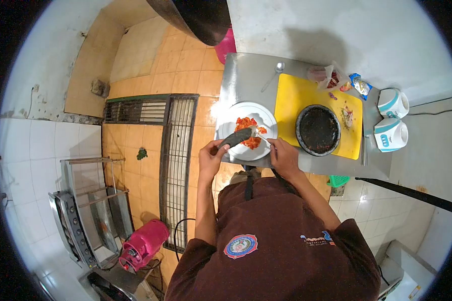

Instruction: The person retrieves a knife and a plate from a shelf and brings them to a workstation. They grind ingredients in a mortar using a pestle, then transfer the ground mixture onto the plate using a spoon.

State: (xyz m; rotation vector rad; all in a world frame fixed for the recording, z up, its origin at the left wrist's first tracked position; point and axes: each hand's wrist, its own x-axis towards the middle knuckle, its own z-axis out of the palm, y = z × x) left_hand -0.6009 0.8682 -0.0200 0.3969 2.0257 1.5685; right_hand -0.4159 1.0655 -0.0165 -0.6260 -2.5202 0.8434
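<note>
My left hand is closed around one end of a dark stone pestle, held tilted over a white plate. Chopped or crushed red food lies on the plate. A metal spoon is in my right hand, its bowl touching the pestle's far end. To the right, a dark stone mortar with dark residue inside stands on a yellow cutting board.
Another spoon lies at the steel table's back. Plastic bags, a blue packet and two white-and-teal appliances are at the right. A pink gas cylinder stands on the floor, lower left.
</note>
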